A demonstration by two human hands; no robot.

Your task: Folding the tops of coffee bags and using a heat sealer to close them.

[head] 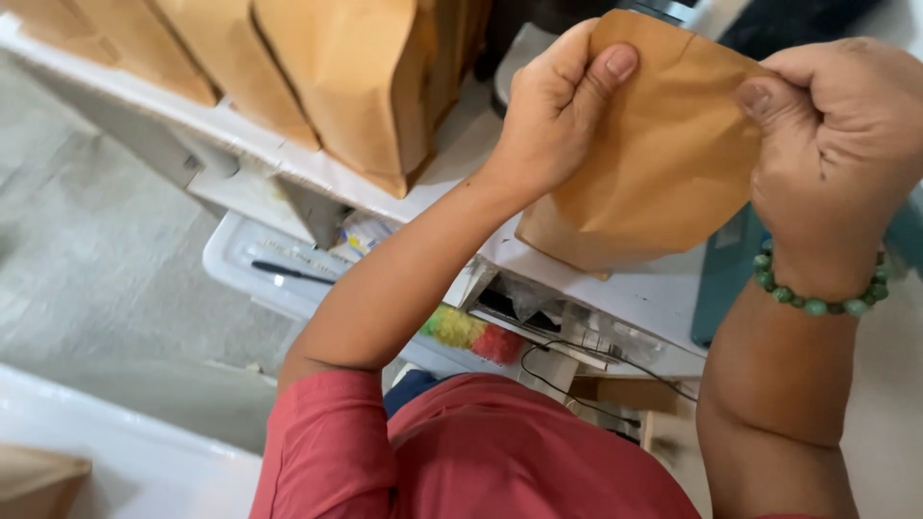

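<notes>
The brown paper pouch (pixel 663 154) hides its top behind both hands' fingers.

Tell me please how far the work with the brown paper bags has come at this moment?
Done, it seems: several brown paper pouches stand in a row on the white shelf. In hand: the left hand and the right hand both pinch the top edge of one more flat brown paper pouch, whose base rests on the shelf. Whether it is filled or sealed cannot be seen. What remains is not visible.
</notes>
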